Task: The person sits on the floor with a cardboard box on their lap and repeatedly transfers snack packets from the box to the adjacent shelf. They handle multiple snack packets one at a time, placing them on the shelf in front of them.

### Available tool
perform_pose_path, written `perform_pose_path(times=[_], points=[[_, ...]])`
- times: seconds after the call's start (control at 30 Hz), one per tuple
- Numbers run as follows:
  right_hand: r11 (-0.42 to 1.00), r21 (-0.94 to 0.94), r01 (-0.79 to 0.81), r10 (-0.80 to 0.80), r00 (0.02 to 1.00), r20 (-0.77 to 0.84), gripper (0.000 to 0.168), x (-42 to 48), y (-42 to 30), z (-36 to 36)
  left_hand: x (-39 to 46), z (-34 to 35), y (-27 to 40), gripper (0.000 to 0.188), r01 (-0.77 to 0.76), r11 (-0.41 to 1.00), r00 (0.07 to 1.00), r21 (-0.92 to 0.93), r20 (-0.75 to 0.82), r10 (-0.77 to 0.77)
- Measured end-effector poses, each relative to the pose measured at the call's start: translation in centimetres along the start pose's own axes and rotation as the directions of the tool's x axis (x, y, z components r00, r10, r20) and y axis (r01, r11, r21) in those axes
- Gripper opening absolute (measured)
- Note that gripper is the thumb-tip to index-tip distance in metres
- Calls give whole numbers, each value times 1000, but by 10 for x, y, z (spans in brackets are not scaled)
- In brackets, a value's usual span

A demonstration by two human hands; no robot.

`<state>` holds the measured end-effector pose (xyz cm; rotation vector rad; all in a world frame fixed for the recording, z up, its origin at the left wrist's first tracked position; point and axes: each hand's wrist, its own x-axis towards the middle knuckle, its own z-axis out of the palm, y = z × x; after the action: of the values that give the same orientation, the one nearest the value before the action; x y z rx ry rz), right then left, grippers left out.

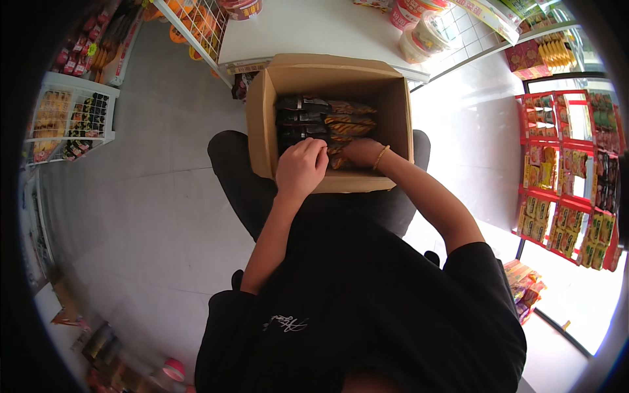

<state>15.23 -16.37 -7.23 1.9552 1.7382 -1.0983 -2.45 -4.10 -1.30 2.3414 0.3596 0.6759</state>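
Note:
An open cardboard box (334, 81) rests before me between my knees, its flaps folded outward. Inside, black plastic packets (300, 118) lie in a column at the left. Beside them runs a column with yellow and dark striped ends (350, 126); whether these belong to the same packets is unclear. My left hand (300, 164) is over the near left part of the box, fingers curled at the packets. My right hand (362, 153), with a beaded bracelet (381, 156) at its wrist, reaches into the near right part. Its fingers are hidden among the striped packets.
Beyond the box stands a white shelf (314, 29) holding tubs (425, 37) at its right. Wire racks of snacks (73, 123) stand on the left. A red hanging rack (565, 194) with packaged food is at the right. Grey tiled floor (147, 196) extends leftward.

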Motion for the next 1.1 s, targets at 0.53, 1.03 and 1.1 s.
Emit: perform_pose_path(times=[0.53, 1.03, 1.1], points=[[898, 375, 229, 292, 327, -899, 39, -83, 24, -70, 10, -8, 4, 7, 148, 989, 977, -27, 157, -142], [937, 335, 96, 282, 356, -891, 9, -72, 34, -51, 121, -7, -26, 33, 285, 812, 951, -509, 257, -172], [948, 310, 68, 264, 370, -891, 5, -73, 36, -50, 164, 5, -30, 26, 301, 730, 953, -613, 222, -207]])
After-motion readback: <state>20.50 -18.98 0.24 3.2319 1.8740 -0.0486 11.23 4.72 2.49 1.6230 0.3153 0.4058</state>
